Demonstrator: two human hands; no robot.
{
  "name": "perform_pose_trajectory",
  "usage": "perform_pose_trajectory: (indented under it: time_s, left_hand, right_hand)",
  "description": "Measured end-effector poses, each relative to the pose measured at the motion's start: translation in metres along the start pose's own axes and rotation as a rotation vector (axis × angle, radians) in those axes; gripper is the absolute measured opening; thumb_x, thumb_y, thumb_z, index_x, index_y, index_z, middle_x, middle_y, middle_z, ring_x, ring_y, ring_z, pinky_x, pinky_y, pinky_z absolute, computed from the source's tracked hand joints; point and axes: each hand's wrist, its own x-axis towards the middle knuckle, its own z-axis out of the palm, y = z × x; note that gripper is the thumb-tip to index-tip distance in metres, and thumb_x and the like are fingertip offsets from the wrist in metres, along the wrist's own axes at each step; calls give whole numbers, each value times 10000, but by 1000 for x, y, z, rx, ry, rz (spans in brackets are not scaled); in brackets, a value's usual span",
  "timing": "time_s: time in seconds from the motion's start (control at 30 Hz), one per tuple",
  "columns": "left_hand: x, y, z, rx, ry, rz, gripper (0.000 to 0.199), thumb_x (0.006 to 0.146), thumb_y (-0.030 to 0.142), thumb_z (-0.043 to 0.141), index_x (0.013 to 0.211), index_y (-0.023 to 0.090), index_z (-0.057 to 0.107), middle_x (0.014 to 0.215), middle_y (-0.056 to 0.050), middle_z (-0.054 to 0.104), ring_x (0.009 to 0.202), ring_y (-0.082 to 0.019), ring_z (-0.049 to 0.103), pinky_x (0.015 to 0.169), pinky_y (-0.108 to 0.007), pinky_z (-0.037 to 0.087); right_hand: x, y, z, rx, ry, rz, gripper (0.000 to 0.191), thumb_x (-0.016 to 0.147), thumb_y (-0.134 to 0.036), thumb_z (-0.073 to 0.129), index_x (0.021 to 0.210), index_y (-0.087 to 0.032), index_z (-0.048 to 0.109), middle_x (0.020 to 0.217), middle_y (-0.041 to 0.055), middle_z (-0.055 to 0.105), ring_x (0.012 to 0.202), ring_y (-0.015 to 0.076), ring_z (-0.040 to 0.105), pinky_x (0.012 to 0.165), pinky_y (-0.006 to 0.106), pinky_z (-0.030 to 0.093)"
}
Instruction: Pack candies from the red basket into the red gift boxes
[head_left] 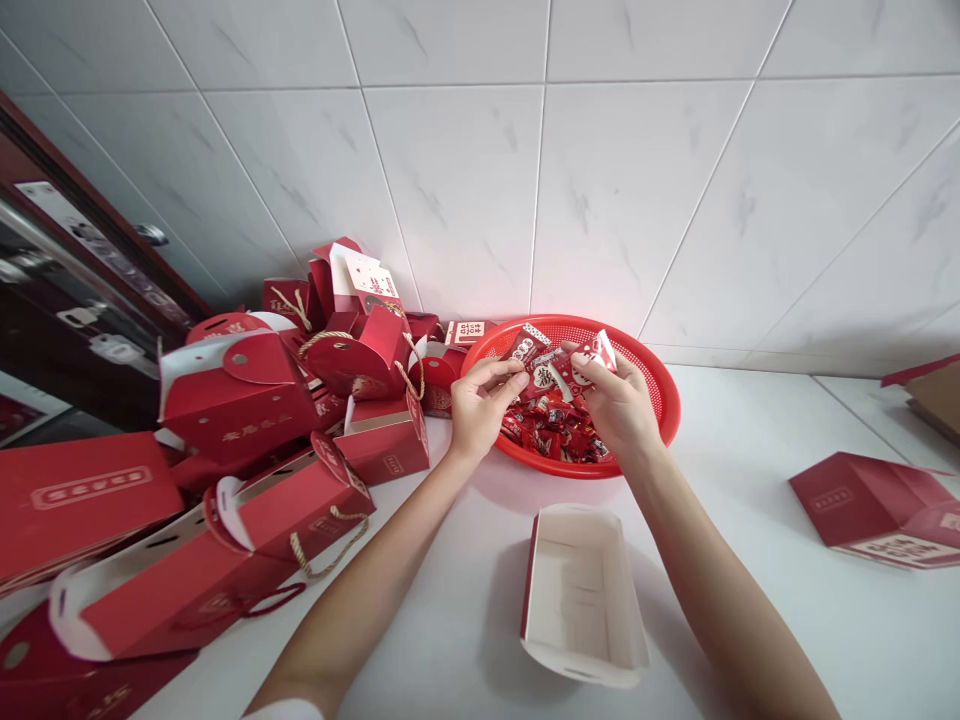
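Above the red plastic basket (670, 400), my left hand (480, 400) pinches a dark red wrapped candy (528, 343) between thumb and fingers. On the basket's right side, my right hand (621, 405) is closed on a red and white wrapped candy (598, 352). Many small wrapped candies (559, 425) in shiny red wrappers lie in the basket below both hands. Between my forearms, on the white surface, stands an open paper gift box (581, 590) with a pale inside; nothing shows in it.
Red gift boxes (240, 395) with rope handles are piled on the left, some with open flaps. Another red box (874, 505) lies at the right, with a cardboard box (934, 400) behind it. A tiled wall (457, 190) rises behind the basket; a dark door frame (90, 270) stands left.
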Motion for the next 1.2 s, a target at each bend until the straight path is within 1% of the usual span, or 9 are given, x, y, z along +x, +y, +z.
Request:
perform_pose_trajectory:
  time_s: [0.13, 0.23, 0.37, 0.5, 0.6, 0.7, 0.87, 1.0, 1.2]
  left_hand:
    - [0, 2, 0, -6, -59, 7, 255, 703, 402, 898, 838, 202, 816, 924, -60, 771, 878, -223, 751, 787, -355, 645]
    - [0, 3, -1, 12, -106, 17, 263, 721, 434, 890, 846, 213, 821, 923, -60, 767, 898, -232, 754, 823, -383, 651]
    - [0, 4, -1, 16, -121, 39, 277, 734, 467, 879, 854, 223, 822, 927, -64, 772, 903, -239, 758, 822, -397, 655]
    - [-1, 6, -1, 28, -145, 41, 292, 747, 485, 867, 879, 229, 819, 963, -70, 782, 930, -249, 763, 828, -400, 657]
    - [-2, 6, 0, 41, -154, 35, 298, 746, 469, 869, 894, 216, 812, 977, -75, 781, 931, -247, 764, 810, -376, 658]
    - [-3, 5, 0, 33, -152, 19, 295, 743, 438, 869, 900, 198, 798, 982, -78, 778, 901, -237, 762, 764, -346, 656]
    - [-3, 3, 1, 24, -131, -20, 320, 750, 405, 859, 961, 190, 750, 974, -65, 773, 782, -185, 738, 703, -302, 641]
    - [-1, 2, 0, 32, -91, -20, 379, 730, 382, 867, 1014, 198, 695, 1056, -63, 752, 748, -150, 725, 696, -272, 622]
    - [1, -1, -2, 42, -50, -45, 384, 711, 350, 863, 1008, 202, 671, 1060, -61, 744, 697, -128, 695, 683, -264, 602]
  right_hand:
    - [-1, 6, 2, 13, -38, 66, 340, 619, -367, 933, 815, -221, 697, 855, 13, 728, 808, 213, 674, 685, 355, 574]
    - [-2, 12, 4, 24, -33, 45, 343, 633, -353, 931, 826, -234, 675, 848, -12, 713, 794, 190, 664, 685, 332, 568]
    - [-2, 14, 5, -19, -10, 15, 347, 667, -377, 919, 844, -238, 655, 828, -21, 697, 775, 185, 656, 650, 320, 548]
    - [-3, 14, 6, -35, 0, -2, 346, 672, -379, 903, 883, -240, 667, 868, -7, 720, 817, 209, 678, 707, 349, 565]
    - [-3, 14, 7, -10, 9, -2, 345, 654, -358, 910, 871, -235, 671, 861, -10, 723, 803, 200, 676, 720, 344, 570]
    - [-4, 15, 8, 14, 1, 1, 341, 645, -344, 919, 861, -230, 681, 861, -10, 723, 805, 194, 674, 720, 336, 573]
    - [-4, 15, 7, 11, -11, 12, 353, 635, -366, 937, 813, -228, 665, 822, -16, 690, 779, 187, 649, 681, 336, 575]
    - [-3, 14, 5, -37, -63, 41, 382, 667, -456, 916, 855, -228, 675, 856, 4, 698, 827, 206, 657, 724, 358, 581]
    - [2, 5, -3, -142, -92, 93, 374, 763, -588, 814, 874, -261, 671, 925, 26, 719, 837, 220, 679, 680, 339, 563]
